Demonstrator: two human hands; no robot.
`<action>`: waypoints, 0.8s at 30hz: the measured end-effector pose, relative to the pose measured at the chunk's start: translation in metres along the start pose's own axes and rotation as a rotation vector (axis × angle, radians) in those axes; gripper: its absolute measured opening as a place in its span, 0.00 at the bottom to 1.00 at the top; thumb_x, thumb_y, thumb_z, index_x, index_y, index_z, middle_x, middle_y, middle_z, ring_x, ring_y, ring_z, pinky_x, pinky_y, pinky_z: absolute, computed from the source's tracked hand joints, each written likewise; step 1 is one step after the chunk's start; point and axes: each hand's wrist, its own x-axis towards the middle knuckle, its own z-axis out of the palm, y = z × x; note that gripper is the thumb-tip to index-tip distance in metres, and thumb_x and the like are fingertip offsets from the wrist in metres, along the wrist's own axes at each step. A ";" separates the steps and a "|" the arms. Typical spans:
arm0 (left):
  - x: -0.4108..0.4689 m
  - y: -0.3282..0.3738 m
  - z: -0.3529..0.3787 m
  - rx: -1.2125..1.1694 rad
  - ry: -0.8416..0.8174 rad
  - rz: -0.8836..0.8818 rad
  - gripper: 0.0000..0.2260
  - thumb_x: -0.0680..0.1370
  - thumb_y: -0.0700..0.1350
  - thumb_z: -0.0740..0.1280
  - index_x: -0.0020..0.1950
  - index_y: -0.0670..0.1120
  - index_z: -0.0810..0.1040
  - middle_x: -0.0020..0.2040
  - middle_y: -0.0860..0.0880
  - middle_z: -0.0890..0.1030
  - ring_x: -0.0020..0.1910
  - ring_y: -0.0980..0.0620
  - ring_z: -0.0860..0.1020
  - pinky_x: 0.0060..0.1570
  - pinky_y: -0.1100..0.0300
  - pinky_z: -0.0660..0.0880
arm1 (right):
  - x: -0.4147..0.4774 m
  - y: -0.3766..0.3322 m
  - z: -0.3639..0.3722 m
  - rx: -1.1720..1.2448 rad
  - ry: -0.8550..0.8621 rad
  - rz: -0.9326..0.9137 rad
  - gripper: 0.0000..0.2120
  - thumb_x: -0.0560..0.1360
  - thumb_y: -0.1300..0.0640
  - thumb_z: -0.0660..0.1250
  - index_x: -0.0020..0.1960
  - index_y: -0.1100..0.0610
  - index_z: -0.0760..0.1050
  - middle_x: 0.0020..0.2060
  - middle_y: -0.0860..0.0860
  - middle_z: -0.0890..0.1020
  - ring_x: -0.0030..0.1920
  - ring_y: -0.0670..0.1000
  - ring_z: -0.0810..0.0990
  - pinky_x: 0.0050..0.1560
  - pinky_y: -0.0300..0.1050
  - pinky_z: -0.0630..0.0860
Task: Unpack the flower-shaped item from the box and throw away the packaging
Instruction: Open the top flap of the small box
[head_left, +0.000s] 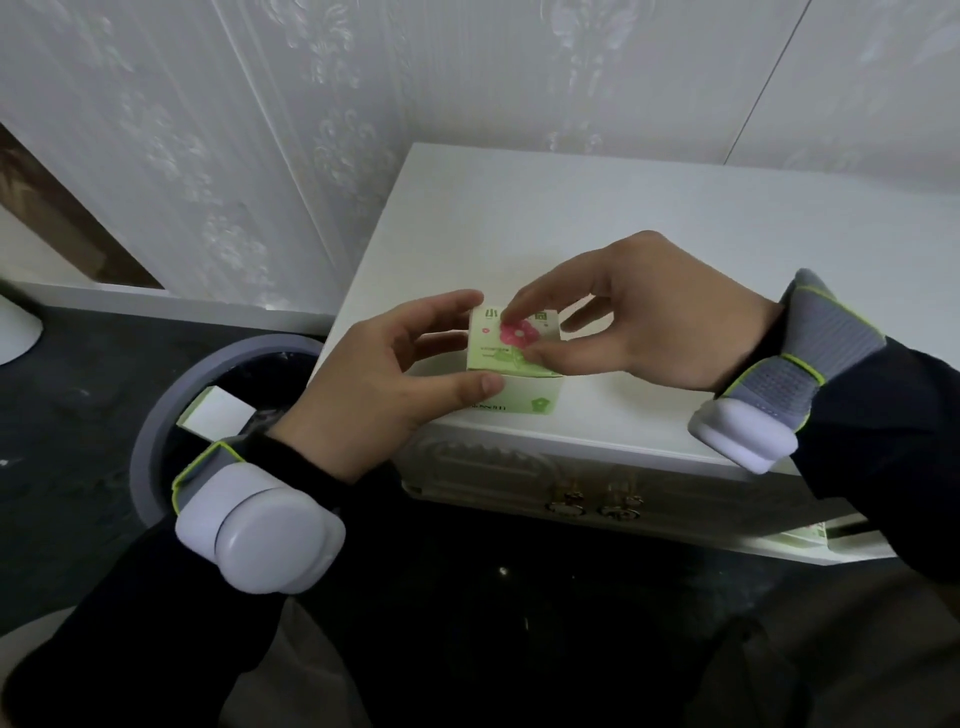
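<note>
A small light-green box (493, 348) with a pink flower printed on its top is held just above the front of the white cabinet top (623, 218). My left hand (384, 379) grips its left side, thumb on the near edge and fingers on the far edge. My right hand (639, 317) pinches the box's top face with index finger and thumb, over the flower print. The flower-shaped item itself is hidden inside.
A round grey waste bin (156, 415) with a dark liner stands on the dark floor left of the cabinet, holding a pale green-and-white box (215, 410). The cabinet has an ornate drawer front with metal handles (592, 501). Patterned white wall panels rise behind.
</note>
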 end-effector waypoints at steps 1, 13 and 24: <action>0.000 -0.001 0.000 0.004 -0.003 0.001 0.32 0.62 0.46 0.78 0.66 0.50 0.74 0.58 0.52 0.82 0.59 0.58 0.79 0.61 0.53 0.75 | -0.001 -0.001 -0.002 -0.021 -0.021 -0.003 0.15 0.68 0.45 0.69 0.54 0.43 0.81 0.51 0.44 0.85 0.49 0.46 0.82 0.52 0.45 0.79; -0.005 0.003 0.000 0.151 -0.047 0.054 0.34 0.62 0.51 0.77 0.67 0.55 0.72 0.60 0.57 0.80 0.61 0.61 0.76 0.64 0.54 0.73 | -0.004 -0.019 -0.009 -0.456 -0.152 -0.054 0.22 0.70 0.39 0.66 0.62 0.42 0.75 0.59 0.45 0.81 0.51 0.49 0.77 0.55 0.49 0.73; -0.002 0.001 0.000 0.159 -0.040 0.041 0.35 0.60 0.50 0.78 0.66 0.54 0.72 0.60 0.55 0.80 0.61 0.58 0.77 0.63 0.50 0.74 | -0.008 -0.023 0.001 -0.487 -0.061 -0.092 0.20 0.68 0.45 0.68 0.57 0.51 0.75 0.43 0.52 0.81 0.40 0.55 0.74 0.44 0.51 0.74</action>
